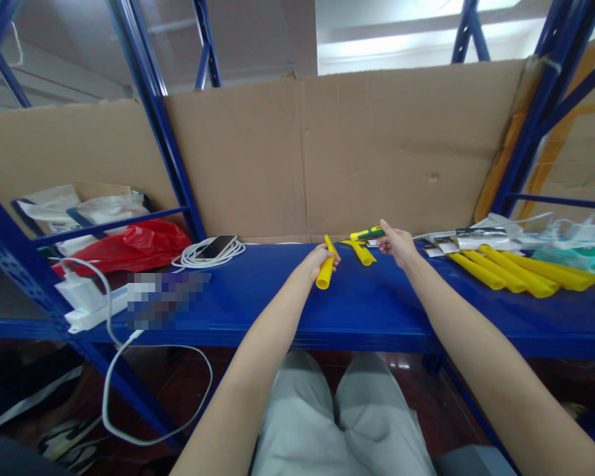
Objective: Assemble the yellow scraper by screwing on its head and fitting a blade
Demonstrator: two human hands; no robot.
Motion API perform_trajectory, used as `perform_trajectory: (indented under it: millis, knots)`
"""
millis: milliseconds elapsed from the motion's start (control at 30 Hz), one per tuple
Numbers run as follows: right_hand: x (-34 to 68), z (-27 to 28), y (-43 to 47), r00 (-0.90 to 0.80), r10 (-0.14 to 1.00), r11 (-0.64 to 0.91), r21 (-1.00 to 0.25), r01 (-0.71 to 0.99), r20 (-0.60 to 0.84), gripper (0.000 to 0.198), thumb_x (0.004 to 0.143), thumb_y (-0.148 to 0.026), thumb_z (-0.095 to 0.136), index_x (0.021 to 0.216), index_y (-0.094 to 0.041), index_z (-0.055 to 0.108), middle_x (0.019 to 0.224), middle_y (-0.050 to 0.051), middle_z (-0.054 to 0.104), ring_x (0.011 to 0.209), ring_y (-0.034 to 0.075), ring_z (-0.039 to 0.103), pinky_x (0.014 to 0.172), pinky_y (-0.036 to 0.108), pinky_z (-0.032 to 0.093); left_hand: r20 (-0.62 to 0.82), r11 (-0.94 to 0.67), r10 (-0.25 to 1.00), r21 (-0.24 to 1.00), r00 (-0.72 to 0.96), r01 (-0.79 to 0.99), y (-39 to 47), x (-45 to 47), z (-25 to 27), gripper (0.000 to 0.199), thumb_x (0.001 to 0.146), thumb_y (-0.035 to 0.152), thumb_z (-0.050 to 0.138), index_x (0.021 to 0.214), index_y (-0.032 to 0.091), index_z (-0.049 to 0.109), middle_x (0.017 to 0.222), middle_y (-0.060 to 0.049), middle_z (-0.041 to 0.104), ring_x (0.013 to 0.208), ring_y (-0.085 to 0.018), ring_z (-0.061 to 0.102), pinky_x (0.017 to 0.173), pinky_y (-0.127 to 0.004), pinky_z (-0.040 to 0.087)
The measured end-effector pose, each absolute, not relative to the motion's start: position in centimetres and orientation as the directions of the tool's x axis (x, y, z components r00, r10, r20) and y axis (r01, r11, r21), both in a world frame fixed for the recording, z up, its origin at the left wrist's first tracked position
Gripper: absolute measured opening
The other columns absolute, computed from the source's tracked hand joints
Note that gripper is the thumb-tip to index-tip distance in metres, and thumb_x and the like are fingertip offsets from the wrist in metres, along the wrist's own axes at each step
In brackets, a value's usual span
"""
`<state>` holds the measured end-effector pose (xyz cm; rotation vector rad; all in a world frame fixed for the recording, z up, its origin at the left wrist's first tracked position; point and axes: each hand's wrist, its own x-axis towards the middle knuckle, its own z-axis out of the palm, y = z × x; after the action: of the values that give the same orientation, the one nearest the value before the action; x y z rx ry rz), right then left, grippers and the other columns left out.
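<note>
On my far left, white bags (94,206) lie behind a red bag (133,243). In front of them, a white plug (82,291) stands on a power strip (92,316), beside a blurred-out patch; a white cable (110,380) loops down off the edge of the blue surface (258,297). Next comes a coiled cord (191,254) with a phone (218,246) lying on it.

Near the middle, my left hand (322,259) is closed around a yellow tube (324,276), its open end towards me. Just right of it, a second yellow piece (361,254), with splayed flaps, lies on the surface. Above that piece, my right hand (395,243) grips the yellow-and-green handle of a tool (367,234), its thin shaft pointing left at the tube; I cannot tell whether the tip touches.

Farther right, silvery packets (480,238) lie behind a row of yellow tubes (513,276), which lie side by side, near a teal bundle (572,256).
</note>
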<state>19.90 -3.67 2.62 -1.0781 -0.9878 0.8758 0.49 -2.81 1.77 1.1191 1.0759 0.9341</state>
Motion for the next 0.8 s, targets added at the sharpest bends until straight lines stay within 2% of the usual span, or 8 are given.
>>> perform_trajectory:
  millis: [267,467,600,800]
  knots:
    - [19.62,2.87,-4.01,0.357,0.920,0.202,-0.977,-0.075,0.163,0.034,0.084,-0.046,0.059,0.071,-0.017,0.050,0.042,0.000,0.056,0.031,0.007,0.043,0.032,0.015,0.034,-0.164,0.178,0.957,0.983,0.238,-0.037,-2.99,0.56,1.79,0.049,0.086,0.000,0.034,0.130,0.021,0.032,0.072,-0.002,0.060,0.043,-0.007,0.047,0.041,-0.016,0.037]
    - [19.59,2.80,-4.00,0.340,0.930,0.178,-0.981,-0.080,0.141,0.031,0.085,-0.044,0.059,0.073,-0.016,0.051,0.043,0.001,0.057,0.032,0.007,0.045,0.033,0.016,0.035,-0.131,0.138,0.978,0.990,0.164,-0.033,-2.88,0.61,1.55,0.056,0.083,0.000,0.038,0.135,0.022,0.030,0.072,-0.002,0.060,0.043,-0.008,0.047,0.043,-0.017,0.038]
    - [19.60,2.73,-3.99,0.322,0.941,0.139,-0.987,-0.086,0.105,0.029,0.085,-0.042,0.060,0.076,-0.016,0.053,0.047,0.003,0.060,0.035,0.008,0.049,0.035,0.017,0.038,-0.105,0.106,0.990,0.994,0.091,-0.004,-2.97,0.66,1.46,0.060,0.082,0.000,0.041,0.136,0.024,0.030,0.071,-0.001,0.058,0.044,-0.007,0.048,0.044,-0.017,0.038]
    - [19.70,2.67,-3.94,0.275,0.958,0.125,-0.982,-0.141,0.082,0.027,0.086,-0.042,0.058,0.082,-0.016,0.054,0.061,0.007,0.067,0.044,0.012,0.059,0.040,0.019,0.044,-0.086,0.084,0.994,0.996,0.072,0.023,-3.05,0.73,1.34,0.063,0.081,0.001,0.045,0.137,0.025,0.031,0.072,0.000,0.057,0.046,-0.008,0.049,0.047,-0.018,0.040]
